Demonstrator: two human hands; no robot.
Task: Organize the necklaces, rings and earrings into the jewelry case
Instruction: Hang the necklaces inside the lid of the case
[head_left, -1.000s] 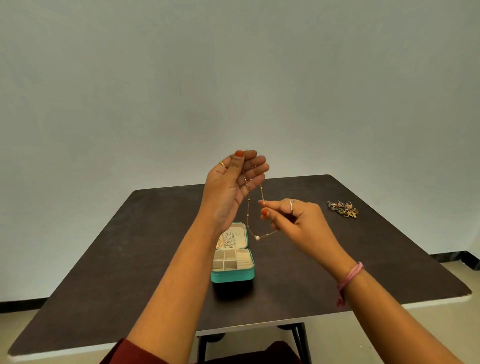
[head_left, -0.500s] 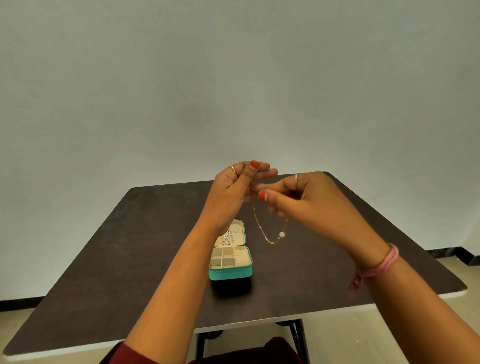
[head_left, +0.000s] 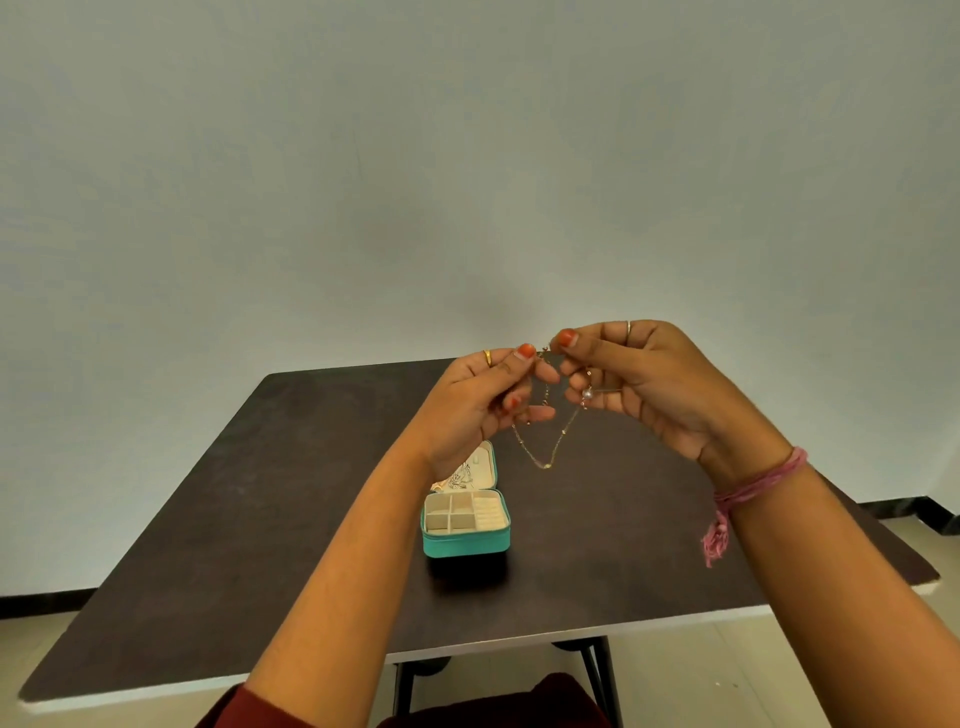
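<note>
Two ends of a fine gold beaded necklace (head_left: 545, 457) are pinched by left hand (head_left: 480, 405) and right hand (head_left: 644, 387); the clasp is too small to make out

Thin gold necklace (head_left: 545, 457) with one pearl (head_left: 587, 394), ends pinched up high, chain sagging in a loop above my table. Teal case (head_left: 465, 525) lies open below, cream compartments, jewelry in lid.
</note>
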